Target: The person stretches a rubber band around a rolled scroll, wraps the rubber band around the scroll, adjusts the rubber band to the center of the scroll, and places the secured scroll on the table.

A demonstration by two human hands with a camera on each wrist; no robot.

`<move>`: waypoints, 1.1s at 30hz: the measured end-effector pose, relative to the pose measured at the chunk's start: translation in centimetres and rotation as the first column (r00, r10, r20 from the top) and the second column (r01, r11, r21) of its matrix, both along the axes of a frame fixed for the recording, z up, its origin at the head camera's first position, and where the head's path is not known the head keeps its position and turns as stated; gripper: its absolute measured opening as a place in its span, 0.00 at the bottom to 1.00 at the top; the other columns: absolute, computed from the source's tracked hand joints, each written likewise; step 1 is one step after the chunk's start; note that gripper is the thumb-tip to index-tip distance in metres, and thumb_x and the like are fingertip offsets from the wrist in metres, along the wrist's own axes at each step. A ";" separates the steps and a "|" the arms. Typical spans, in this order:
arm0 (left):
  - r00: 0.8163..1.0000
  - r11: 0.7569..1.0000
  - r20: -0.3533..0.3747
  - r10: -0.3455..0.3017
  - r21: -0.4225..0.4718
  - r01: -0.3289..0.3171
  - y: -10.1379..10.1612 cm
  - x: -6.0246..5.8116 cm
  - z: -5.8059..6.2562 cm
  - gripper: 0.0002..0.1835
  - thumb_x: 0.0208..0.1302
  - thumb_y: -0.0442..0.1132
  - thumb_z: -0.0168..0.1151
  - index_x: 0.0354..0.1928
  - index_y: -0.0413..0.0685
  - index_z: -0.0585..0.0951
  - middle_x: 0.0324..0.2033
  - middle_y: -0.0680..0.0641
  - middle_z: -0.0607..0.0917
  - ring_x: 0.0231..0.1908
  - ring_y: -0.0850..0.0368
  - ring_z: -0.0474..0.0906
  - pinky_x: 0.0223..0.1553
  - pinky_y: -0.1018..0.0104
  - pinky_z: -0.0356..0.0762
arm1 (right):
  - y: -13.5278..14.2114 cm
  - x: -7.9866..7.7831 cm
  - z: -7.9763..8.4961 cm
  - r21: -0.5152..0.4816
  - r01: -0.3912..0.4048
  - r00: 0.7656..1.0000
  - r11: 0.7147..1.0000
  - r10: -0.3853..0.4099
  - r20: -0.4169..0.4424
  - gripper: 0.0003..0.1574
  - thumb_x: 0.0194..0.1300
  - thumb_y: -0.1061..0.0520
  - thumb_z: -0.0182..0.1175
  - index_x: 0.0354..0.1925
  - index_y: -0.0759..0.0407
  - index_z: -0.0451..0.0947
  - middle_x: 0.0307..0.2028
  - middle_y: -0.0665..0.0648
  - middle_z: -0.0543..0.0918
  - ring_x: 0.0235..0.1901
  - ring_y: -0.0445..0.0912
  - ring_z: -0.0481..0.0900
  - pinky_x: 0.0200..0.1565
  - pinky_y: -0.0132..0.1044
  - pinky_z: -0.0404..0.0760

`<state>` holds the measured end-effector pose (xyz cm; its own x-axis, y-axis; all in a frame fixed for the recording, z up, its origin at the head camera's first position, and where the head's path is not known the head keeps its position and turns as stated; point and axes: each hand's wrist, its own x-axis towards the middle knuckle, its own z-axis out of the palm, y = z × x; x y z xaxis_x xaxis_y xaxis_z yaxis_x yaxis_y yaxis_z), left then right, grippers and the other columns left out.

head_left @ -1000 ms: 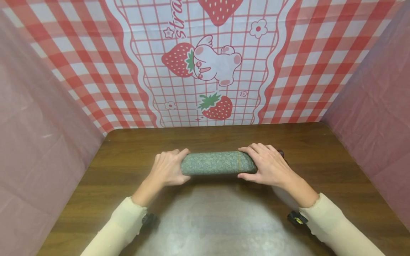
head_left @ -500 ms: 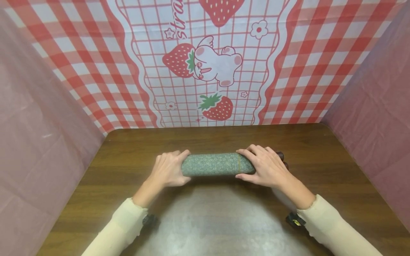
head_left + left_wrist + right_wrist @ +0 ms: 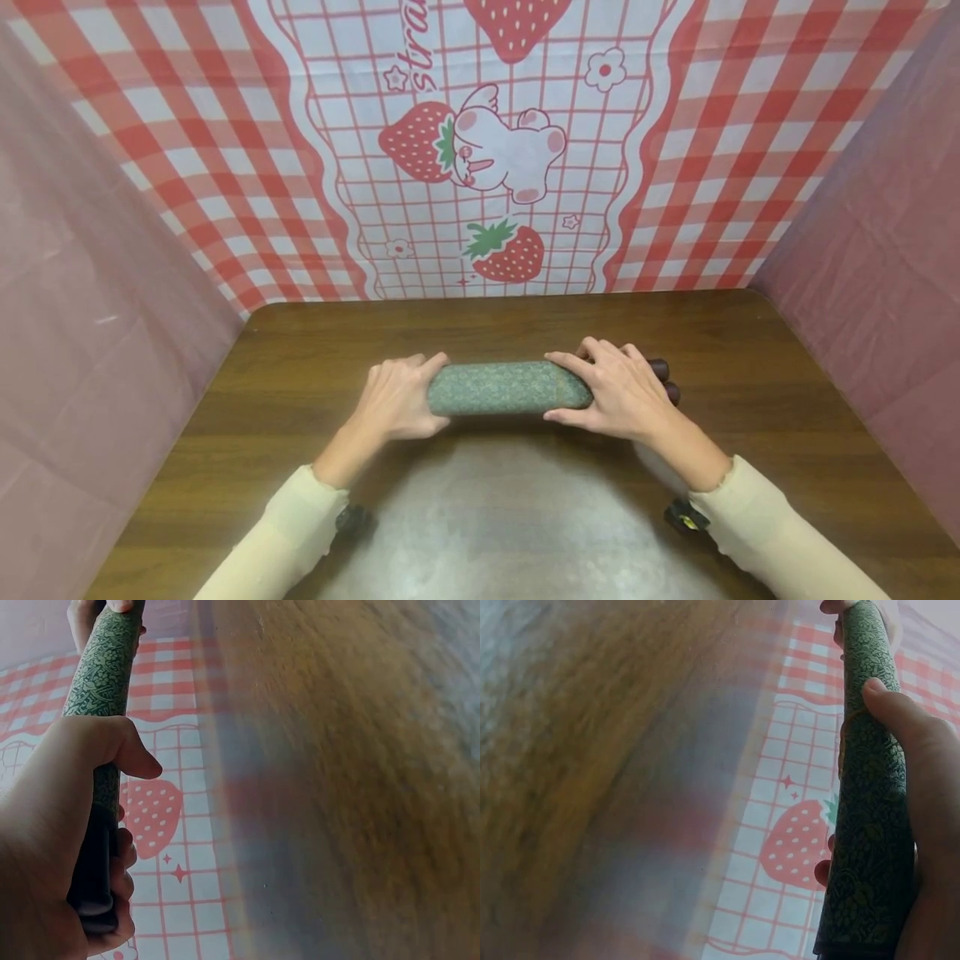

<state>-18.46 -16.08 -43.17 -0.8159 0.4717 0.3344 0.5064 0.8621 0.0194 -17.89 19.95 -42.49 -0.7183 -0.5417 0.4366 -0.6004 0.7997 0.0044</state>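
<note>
A rolled scroll (image 3: 498,388) with a green floral cover lies crosswise between both hands, raised a little above the table. My left hand (image 3: 395,398) grips its left end, fingers curled round it. In the left wrist view, dark rod ends (image 3: 91,877) of the scroll run under that palm. My right hand (image 3: 617,387) holds the scroll near its right end, thumb on the near side and fingers over the far side. Two dark knobs (image 3: 659,370) stick out past the right hand. A thin yellowish line rings the cover by the right fingertips.
The brown wooden table (image 3: 315,333) stretches below, with a bright reflection at its front. Behind stands a red-and-white checked strawberry cloth (image 3: 675,167). Pink cloth walls (image 3: 97,333) close off both sides. A small dark device (image 3: 686,516) sits under the right wrist.
My right hand has slid slightly left along the scroll, so more of the dark knobs shows at the right end. The left hand has shifted a touch right and keeps its hold.
</note>
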 end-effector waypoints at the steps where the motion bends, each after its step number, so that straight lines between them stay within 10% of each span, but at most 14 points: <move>1: 1.000 1.000 -0.001 -0.001 -0.002 0.001 0.0 0.0 0.0 0.44 0.39 0.61 0.88 0.62 0.57 0.84 0.33 0.49 0.90 0.23 0.54 0.79 0.20 0.64 0.66 | 0.0 0.0 0.0 0.009 0.005 1.000 1.000 -0.005 0.010 0.53 0.51 0.20 0.80 0.69 0.39 0.86 0.41 0.56 0.82 0.35 0.48 0.79 0.34 0.42 0.68; 12: 1.000 1.000 0.000 0.012 -0.015 -0.012 -0.1 0.1 0.3 0.44 0.39 0.62 0.89 0.61 0.57 0.84 0.33 0.49 0.90 0.22 0.55 0.78 0.20 0.64 0.66 | 0.2 0.0 0.2 -0.022 -0.057 0.996 0.998 0.058 0.070 0.53 0.54 0.29 0.81 0.69 0.54 0.82 0.54 0.58 0.89 0.54 0.56 0.88 0.57 0.59 0.86; 33: 1.000 1.000 0.004 -0.001 -0.010 0.001 0.1 -0.1 0.0 0.44 0.39 0.62 0.88 0.62 0.57 0.84 0.34 0.48 0.91 0.24 0.53 0.80 0.20 0.64 0.66 | 0.0 -0.1 0.0 -0.020 -0.035 0.999 0.999 0.035 0.025 0.53 0.52 0.22 0.79 0.69 0.45 0.85 0.47 0.56 0.86 0.43 0.52 0.86 0.42 0.48 0.76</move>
<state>-18.55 -15.98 -43.13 -0.8167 0.4760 0.3263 0.5073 0.8617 0.0128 -17.96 19.91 -42.53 -0.7102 -0.5583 0.4289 -0.6276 0.7781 -0.0264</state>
